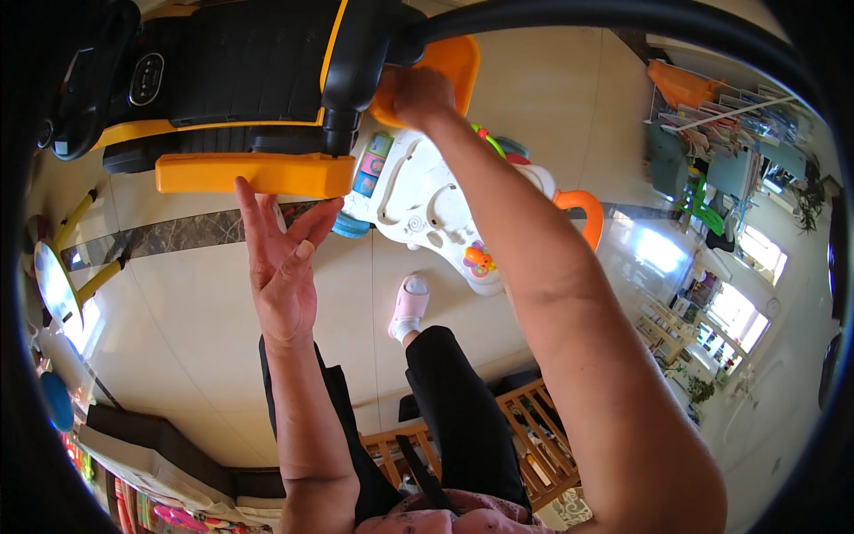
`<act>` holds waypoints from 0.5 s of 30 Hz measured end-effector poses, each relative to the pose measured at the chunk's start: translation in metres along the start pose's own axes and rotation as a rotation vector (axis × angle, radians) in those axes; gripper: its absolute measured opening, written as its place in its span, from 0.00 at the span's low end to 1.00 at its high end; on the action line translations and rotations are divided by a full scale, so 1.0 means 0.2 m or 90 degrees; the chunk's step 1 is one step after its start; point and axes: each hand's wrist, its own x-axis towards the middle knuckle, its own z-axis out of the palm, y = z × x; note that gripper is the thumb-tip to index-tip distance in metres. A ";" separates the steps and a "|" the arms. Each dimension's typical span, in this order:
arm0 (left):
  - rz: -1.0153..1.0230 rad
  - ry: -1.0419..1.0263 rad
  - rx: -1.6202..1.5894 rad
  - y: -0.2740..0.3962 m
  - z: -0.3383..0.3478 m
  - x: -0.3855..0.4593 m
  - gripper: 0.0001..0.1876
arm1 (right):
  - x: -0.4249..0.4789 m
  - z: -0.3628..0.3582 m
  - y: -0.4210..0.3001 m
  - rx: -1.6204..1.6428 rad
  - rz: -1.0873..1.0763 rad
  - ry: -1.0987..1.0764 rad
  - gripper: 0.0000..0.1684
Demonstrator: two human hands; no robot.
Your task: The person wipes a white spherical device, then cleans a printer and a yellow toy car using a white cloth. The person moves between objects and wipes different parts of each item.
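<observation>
A black and orange padded item, perhaps a child's ride-on or stroller seat (pixel 227 73), fills the upper left, with a dark control panel on it. Along its lower side runs an orange plastic side piece (pixel 253 175). Just below that piece is my left hand (pixel 283 267), palm up with fingers spread; the index fingertip overlaps its edge, and whether it touches is unclear. My right hand (pixel 421 97) is over an orange plastic tray or seat part (pixel 460 67) beside the black frame. Its fingers are hidden, so its grip does not show.
A white toddler activity toy (pixel 413 200) with an orange handle (pixel 590 213) stands on the tiled floor beyond my right forearm. My foot in a pink slipper (pixel 409 304) is below it. A yellow-legged round table (pixel 57 284) is left, a wooden slatted crib-like piece (pixel 540 434) behind, a drying rack (pixel 727 110) right.
</observation>
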 end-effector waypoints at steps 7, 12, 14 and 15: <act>0.020 0.005 -0.009 0.00 -0.06 0.02 0.53 | -0.05 -0.21 -0.09 0.027 -0.065 -0.019 0.18; 0.023 -0.020 0.007 0.02 -0.03 0.03 0.53 | 0.11 -0.05 0.09 -0.157 -0.154 0.308 0.17; 0.030 -0.002 0.018 0.00 -0.02 0.02 0.53 | 0.12 -0.01 0.04 -0.046 -0.044 0.269 0.16; 0.034 0.006 0.022 -0.01 -0.01 0.02 0.53 | 0.12 0.00 0.01 -0.047 -0.005 0.202 0.16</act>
